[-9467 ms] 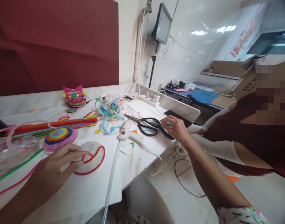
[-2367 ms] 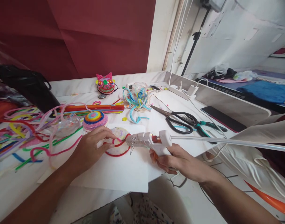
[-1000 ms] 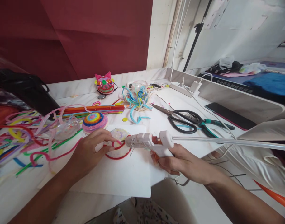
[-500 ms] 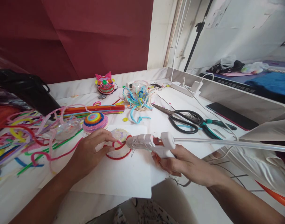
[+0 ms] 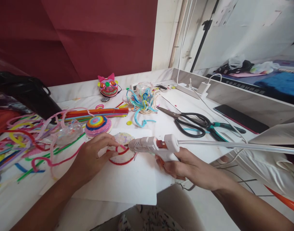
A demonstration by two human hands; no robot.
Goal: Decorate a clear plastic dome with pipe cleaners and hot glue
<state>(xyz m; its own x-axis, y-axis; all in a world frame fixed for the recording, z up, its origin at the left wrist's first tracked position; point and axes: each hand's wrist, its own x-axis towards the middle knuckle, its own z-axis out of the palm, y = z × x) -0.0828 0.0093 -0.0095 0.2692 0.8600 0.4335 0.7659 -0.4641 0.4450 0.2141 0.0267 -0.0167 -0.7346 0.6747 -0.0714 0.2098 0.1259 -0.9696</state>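
Observation:
My right hand [image 5: 187,165] is wrapped round the handle of a white hot glue gun [image 5: 145,145], with a long clear glue stick [image 5: 224,146] jutting from its back. The gun's tip points left, close to the fingertips of my left hand [image 5: 90,158]. Those fingers pinch a red pipe cleaner [image 5: 122,164], which curves along the edge of a round pale piece [image 5: 121,138] lying on a white sheet [image 5: 127,189]. Part of this piece is hidden behind the gun and fingers. Just behind my left hand sits a dome coiled with rainbow rings [image 5: 97,124].
Loose pipe cleaners [image 5: 50,160] and an orange bundle [image 5: 98,112] lie left, beside a black object [image 5: 28,96]. Scissors [image 5: 185,123], green-handled pliers [image 5: 216,133] and a phone [image 5: 240,118] are at right. Behind stand a pink cat-eared face [image 5: 108,86], a blue tangle [image 5: 144,99] and a power strip [image 5: 190,91].
The glue gun has shifted slightly left, bringing its tip nearer to my left fingertips. My left hand keeps its pinch in about the same place.

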